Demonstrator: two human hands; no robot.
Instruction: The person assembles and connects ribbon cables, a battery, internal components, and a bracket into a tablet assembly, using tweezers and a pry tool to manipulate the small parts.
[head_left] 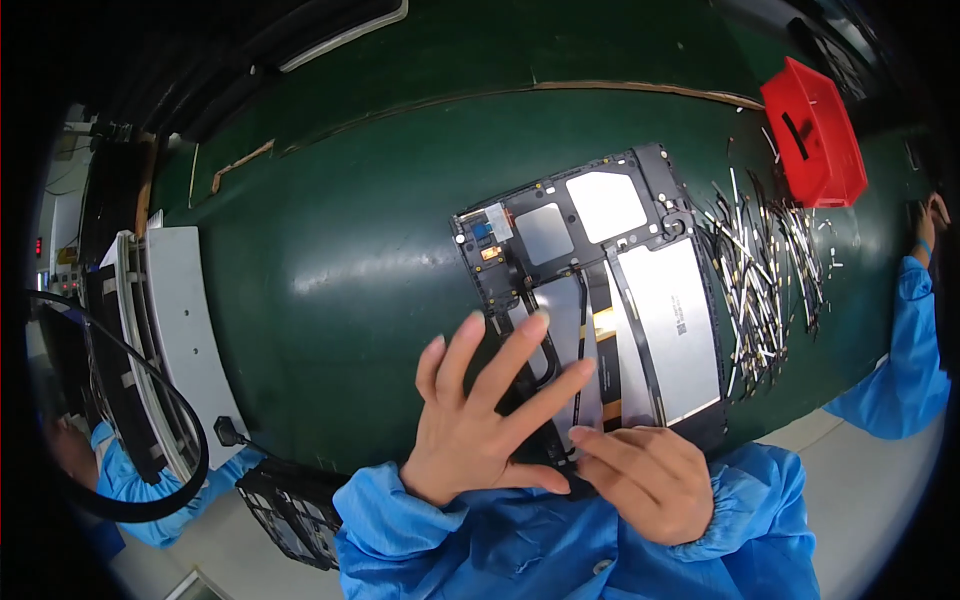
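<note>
A black device frame (545, 190) with silver-white plates and dark flat cables lies tilted on the green table in front of me. My left hand (478, 425) is spread over its lower left part, fingers apart, holding nothing. Close beside it, at the frame's near edge, my right hand (645, 480) has its fingers drawn together at the lower end of a thin black strip (582, 340). Whether the strip is between those fingertips cannot be seen. A large silver plate (675, 325) covers the frame's right side.
Many thin black and white strips (755, 290) lie heaped right of the frame, below a red bin (815, 135). Curved white panels (185, 330) stand at the left, near a black ring (190, 430). More black frames (290, 515) sit lower left. Other people's blue sleeves (905, 350) show at both sides.
</note>
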